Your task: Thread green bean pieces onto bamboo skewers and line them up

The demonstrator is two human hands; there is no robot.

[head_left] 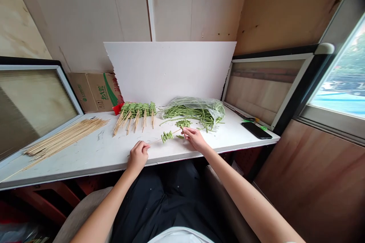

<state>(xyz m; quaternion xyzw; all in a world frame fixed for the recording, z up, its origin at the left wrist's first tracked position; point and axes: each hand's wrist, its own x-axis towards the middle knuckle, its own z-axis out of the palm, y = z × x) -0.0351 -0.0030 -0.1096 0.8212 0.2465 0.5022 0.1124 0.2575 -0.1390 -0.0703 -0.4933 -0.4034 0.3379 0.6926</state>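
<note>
My left hand point(138, 155) is closed around the lower end of a thin bamboo skewer, low over the table's front edge. Several short green bean pieces point(167, 136) are threaded along that skewer, toward its far end. At the tip, my right hand point(194, 139) pinches a small bean piece point(182, 128) between thumb and fingers; whether the skewer has pierced it I cannot tell. Just behind the right hand lies a small pile of cut bean pieces point(183, 123). Long green beans point(188, 112) spill from a clear plastic bag point(218, 112) farther back.
Finished bean skewers point(138, 110) lie in a row at the back, sticks pointing forward. A heap of bare bamboo skewers point(67, 134) is at left. A black phone point(256, 130) rests at right on the white table point(97, 155). Behind stand a cardboard box point(94, 91) and a white board point(173, 72).
</note>
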